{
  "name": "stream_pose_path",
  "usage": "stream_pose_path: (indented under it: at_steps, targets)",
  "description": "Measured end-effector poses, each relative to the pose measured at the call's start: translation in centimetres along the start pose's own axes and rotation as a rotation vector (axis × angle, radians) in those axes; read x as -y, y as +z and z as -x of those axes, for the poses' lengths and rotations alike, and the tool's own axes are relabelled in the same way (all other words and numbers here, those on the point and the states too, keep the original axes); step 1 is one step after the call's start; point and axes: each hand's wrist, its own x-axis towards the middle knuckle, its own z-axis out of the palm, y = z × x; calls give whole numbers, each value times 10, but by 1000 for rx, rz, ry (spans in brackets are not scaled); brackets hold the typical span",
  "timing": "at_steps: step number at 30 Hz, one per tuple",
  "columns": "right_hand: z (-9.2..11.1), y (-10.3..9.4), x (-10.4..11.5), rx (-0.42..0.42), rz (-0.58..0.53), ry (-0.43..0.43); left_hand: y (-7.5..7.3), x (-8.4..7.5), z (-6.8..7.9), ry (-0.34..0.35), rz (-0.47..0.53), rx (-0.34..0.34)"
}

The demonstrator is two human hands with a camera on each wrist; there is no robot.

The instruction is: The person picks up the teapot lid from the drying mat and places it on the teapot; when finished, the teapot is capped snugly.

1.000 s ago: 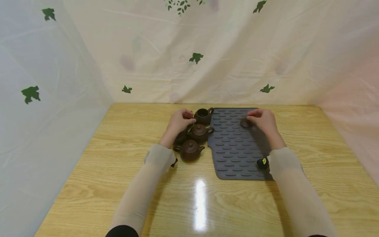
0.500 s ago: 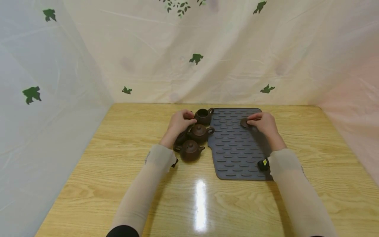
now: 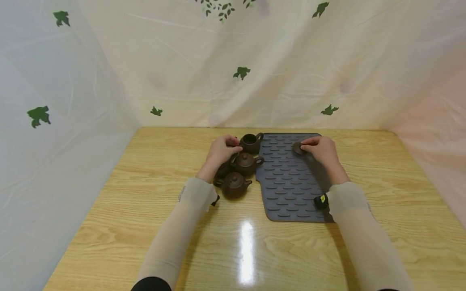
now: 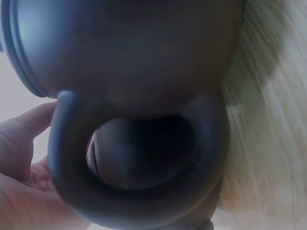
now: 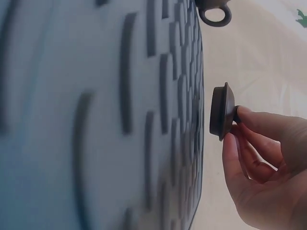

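Observation:
A lidless dark brown clay teapot [image 3: 249, 142] stands at the back of a tight cluster, its round handle pointing right. My left hand [image 3: 222, 150] holds it at its left side, finger and thumb close together; the grip itself is mostly hidden. In the left wrist view, a big teapot handle [image 4: 139, 211] covers part of my left hand [image 4: 24, 158]. My right hand [image 3: 322, 150] pinches a teapot lid [image 3: 297, 148] by its knob, above the ridged grey mat [image 3: 291, 202]. In the right wrist view the lid [image 5: 222, 111] is tilted on edge, apart from the mat.
Two lidded teapots, the middle one [image 3: 244, 162] and the front one [image 3: 234, 185], stand before the lidless one. Another dark teapot [image 3: 223, 170] is partly hidden behind my left forearm. The cluster borders the mat's left edge on the wooden table [image 3: 145, 169]. A patterned curtain [image 3: 189, 81] hangs behind.
My right hand moves slightly left and up with the lid, which now tilts differently. The left hand and the teapots stay almost where they were.

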Motion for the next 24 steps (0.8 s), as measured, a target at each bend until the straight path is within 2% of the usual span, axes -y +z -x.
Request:
stream_pose_path:
  at_steps: [9,14,24]
  targets:
    - [-3,12,22,13,-51,-33,-1,3,0,-6,-4,-5]
    - [-3,20,37,14,-45,-11,-1,4,1,-9,-6,-5]
    - [-9,40,63,-5,-43,-57,-2,4,3,-4,-1,-6]
